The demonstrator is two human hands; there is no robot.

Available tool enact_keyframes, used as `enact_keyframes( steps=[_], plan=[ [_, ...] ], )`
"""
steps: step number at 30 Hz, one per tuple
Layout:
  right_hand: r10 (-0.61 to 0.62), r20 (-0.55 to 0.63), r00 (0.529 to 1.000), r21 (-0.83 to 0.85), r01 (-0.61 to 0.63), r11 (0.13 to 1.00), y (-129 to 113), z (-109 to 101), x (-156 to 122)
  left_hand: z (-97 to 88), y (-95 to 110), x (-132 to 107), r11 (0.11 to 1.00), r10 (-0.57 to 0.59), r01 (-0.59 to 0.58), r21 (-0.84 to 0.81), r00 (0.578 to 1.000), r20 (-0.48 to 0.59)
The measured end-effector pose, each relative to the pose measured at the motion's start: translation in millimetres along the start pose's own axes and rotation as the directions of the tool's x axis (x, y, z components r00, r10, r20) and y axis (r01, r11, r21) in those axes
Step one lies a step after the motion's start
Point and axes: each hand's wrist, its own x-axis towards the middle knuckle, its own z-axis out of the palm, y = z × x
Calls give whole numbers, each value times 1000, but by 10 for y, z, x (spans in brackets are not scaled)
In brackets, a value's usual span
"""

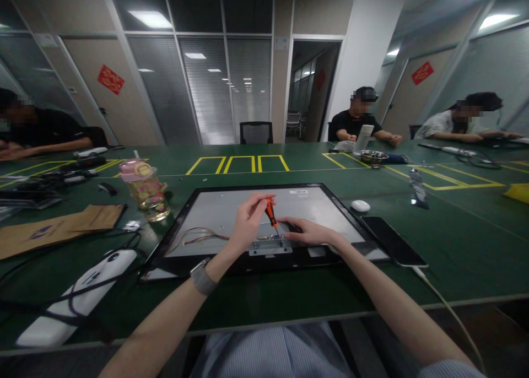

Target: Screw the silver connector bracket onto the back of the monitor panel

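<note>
A black-framed flat display panel [330, 212] lies back side up on the table in front of me. My left hand [250, 215] is closed around the top of an orange and black screwdriver [271, 212]. Its shaft points down at a small metal bracket [270, 247] with connectors at the panel's near edge. Just right of the shaft rests my right hand [309, 232], index finger and thumb stretched towards the bracket and apart. A dark patch shows between them; whether it is an object or shadow is unclear. Thin coloured wires [202, 232] run across the panel to the left.
On the left are a pink-lidded bottle [146, 188], a brown paper bag [61, 229] and a white power strip [78, 301] with black cable. A phone [392, 240] on a charging cable and a white earbud case [360, 205] lie right. Several people sit across the green table [256, 306].
</note>
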Motion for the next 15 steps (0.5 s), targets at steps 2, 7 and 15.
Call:
enact_keyframes(
  steps=[2,7,15],
  plan=[
    [-1,-2,1000,-5,1,1000,5,3,5,-3,-4,4,999,-23,23,-28,1000,15],
    [-17,-8,1000,-5,17,1000,6,6,9,2,-36,16,1000,-9,9,28,1000,6],
    [-3,3,1000,13,3,1000,-22,-23,-6,12,-43,-18,999,-14,14,29,1000,-5]
  ],
)
